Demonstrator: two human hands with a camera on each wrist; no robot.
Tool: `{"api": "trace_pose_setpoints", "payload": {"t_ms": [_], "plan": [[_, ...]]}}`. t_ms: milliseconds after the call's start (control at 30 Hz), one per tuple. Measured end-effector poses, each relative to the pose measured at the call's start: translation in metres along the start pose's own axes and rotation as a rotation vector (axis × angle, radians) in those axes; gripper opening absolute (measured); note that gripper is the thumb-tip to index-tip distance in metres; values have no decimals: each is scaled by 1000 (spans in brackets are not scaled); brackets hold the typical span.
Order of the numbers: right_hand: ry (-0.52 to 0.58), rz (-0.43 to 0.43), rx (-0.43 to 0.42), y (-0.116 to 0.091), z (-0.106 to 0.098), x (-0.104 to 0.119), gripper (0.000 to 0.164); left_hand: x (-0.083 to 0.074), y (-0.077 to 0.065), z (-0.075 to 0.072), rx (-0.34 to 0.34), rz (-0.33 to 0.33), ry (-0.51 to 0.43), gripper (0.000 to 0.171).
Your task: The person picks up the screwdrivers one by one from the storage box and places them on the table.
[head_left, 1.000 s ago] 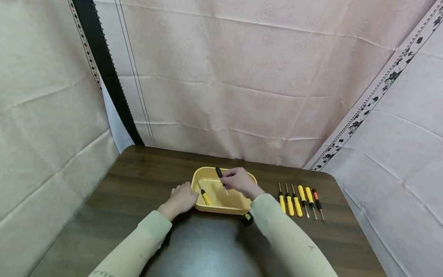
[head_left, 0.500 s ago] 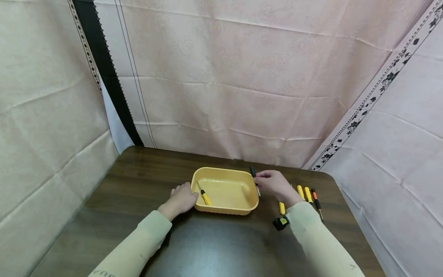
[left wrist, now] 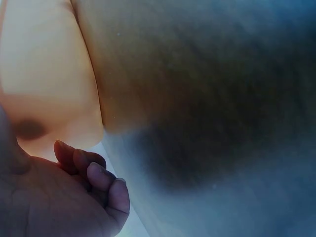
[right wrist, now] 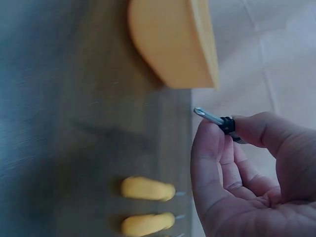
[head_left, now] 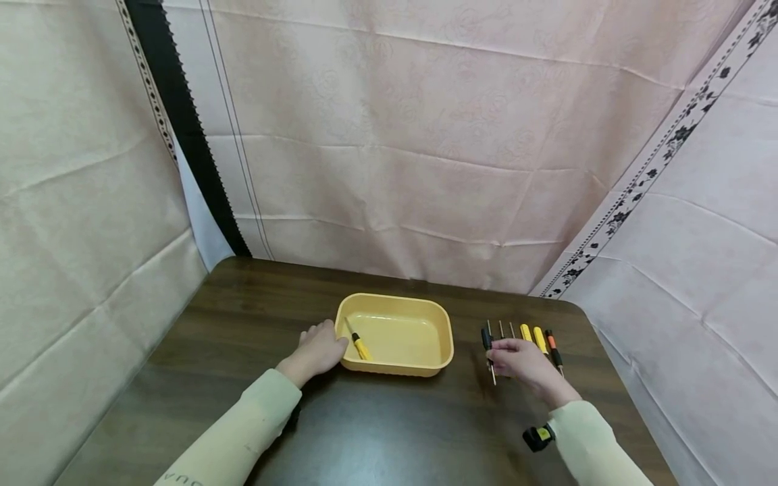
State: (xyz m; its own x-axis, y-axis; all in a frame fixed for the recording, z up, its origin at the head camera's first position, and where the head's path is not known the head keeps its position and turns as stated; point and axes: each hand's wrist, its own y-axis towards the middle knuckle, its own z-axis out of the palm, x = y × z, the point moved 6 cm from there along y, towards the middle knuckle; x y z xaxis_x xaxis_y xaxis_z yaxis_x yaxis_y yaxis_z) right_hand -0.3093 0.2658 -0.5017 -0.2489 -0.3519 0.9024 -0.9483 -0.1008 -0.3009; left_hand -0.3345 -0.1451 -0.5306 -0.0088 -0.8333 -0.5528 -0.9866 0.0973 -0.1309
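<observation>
My right hand [head_left: 516,361] pinches a black-handled screwdriver [head_left: 487,341] between thumb and index finger, tip downward. In the right wrist view its cross-shaped tip [right wrist: 200,112] sticks out past the fingers. It hovers at the left end of a row of screwdrivers, partly hidden by the hand. My left hand [head_left: 317,347] rests at the left end of a yellow plastic tray [head_left: 401,370], fingers loosely curled in the left wrist view. Inside that tray lies one yellow-handled screwdriver [head_left: 362,348], near the left wall.
The row on the brown table [head_left: 377,432] includes yellow-handled screwdrivers [right wrist: 148,189] and, at its right end, a red-and-black screwdriver [head_left: 554,347]. Cloth drapes [head_left: 389,155] surround the table at the back and sides.
My right hand has carried the black-handled screwdriver out from over the tray, rightward to the row. The left hand and tray have stayed in place.
</observation>
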Motion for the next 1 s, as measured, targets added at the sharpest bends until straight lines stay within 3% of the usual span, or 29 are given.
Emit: {"api": "trace_pose_setpoints", "payload": {"t_ms": [333,500,767,1000], "plan": [[15,43,144,-20,3,-40,23,0,0,-1,-2,-4,-3,48],[-8,77,157,-23,6,-52,17,0,1,0,1,-1,5,49],[-194,129,51,-26,1,-58,12,1,1,1,-5,9,9,50],[-253,144,-16,-27,2,-56,11,1,1,2,-3,1,8,50]]}}
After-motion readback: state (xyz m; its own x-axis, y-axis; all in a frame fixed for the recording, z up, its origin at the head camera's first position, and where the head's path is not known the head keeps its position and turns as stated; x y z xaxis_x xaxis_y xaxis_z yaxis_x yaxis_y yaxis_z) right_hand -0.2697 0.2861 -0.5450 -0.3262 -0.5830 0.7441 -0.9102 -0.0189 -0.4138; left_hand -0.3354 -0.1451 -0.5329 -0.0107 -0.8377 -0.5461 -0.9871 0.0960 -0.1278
